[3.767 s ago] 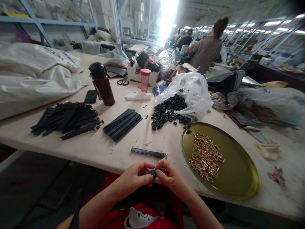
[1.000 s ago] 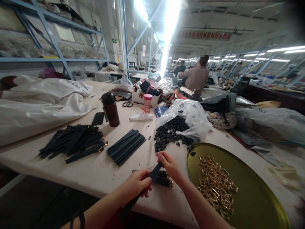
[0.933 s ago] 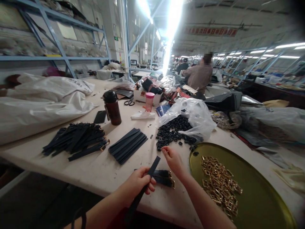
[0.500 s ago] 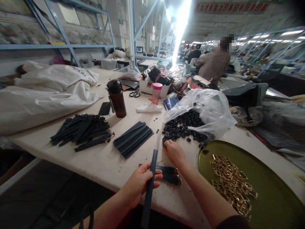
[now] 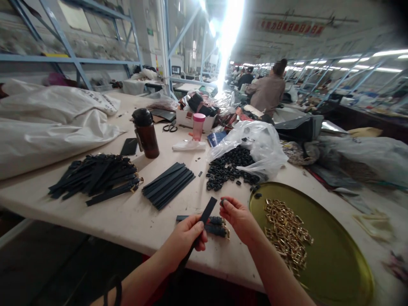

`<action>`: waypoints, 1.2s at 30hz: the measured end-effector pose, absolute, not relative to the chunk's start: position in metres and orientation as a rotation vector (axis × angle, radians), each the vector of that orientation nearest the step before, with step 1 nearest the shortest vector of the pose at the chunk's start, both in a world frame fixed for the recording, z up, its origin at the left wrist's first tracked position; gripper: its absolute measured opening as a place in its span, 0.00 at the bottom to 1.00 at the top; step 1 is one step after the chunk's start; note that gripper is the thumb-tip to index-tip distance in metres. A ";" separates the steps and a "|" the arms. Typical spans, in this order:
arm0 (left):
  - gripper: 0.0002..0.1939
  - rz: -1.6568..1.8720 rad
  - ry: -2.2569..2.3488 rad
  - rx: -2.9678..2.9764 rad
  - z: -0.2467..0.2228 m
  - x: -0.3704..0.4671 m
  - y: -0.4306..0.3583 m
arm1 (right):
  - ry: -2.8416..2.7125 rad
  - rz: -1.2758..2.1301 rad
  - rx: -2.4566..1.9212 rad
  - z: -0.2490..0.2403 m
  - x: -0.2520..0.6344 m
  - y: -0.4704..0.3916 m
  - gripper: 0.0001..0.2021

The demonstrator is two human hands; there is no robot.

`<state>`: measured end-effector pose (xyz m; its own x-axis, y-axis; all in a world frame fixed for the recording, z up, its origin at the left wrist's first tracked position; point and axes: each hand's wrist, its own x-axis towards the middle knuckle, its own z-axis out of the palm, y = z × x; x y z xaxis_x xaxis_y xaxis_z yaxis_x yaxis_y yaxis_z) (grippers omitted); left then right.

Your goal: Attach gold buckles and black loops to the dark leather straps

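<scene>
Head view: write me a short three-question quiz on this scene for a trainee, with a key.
1. True or false: the left hand holds a dark strap.
2. What do the right hand's fingertips pinch?
a) scissors
b) a small dark piece
c) a phone
3. Where do the gold buckles lie?

Key:
1. True.
2. b.
3. On the round tray.
</scene>
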<state>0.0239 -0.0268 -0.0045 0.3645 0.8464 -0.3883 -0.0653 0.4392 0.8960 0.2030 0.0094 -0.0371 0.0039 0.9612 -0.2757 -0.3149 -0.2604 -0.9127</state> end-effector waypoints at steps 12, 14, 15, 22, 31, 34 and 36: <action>0.13 0.678 1.187 1.349 -0.019 0.023 -0.033 | -0.795 1.469 -1.014 -0.027 0.184 -0.018 0.13; 0.13 0.673 1.197 1.372 -0.019 0.024 -0.034 | -0.839 1.419 -1.070 -0.028 0.185 -0.019 0.15; 0.14 0.664 1.194 1.362 -0.018 0.025 -0.035 | -0.845 1.399 -1.103 -0.028 0.185 -0.019 0.16; 0.17 0.550 1.149 1.196 -0.019 0.028 -0.036 | -0.834 1.414 -1.155 -0.031 0.188 -0.022 0.17; 0.15 0.202 1.139 1.579 -0.003 0.009 -0.034 | -1.468 1.380 -1.250 -0.037 0.192 -0.040 0.07; 0.14 0.101 1.117 1.665 0.001 0.003 -0.033 | -1.762 1.225 -1.336 -0.028 0.192 -0.048 0.07; 0.12 0.039 1.123 1.745 0.000 -0.004 -0.032 | -1.874 1.100 -1.425 -0.019 0.196 -0.052 0.07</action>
<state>-0.0044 -0.0317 -0.0003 0.5653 0.6912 -0.4502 0.6581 -0.0489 0.7513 0.1964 -0.0517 -0.0190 -0.2978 0.9529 -0.0581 0.5152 0.1092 -0.8501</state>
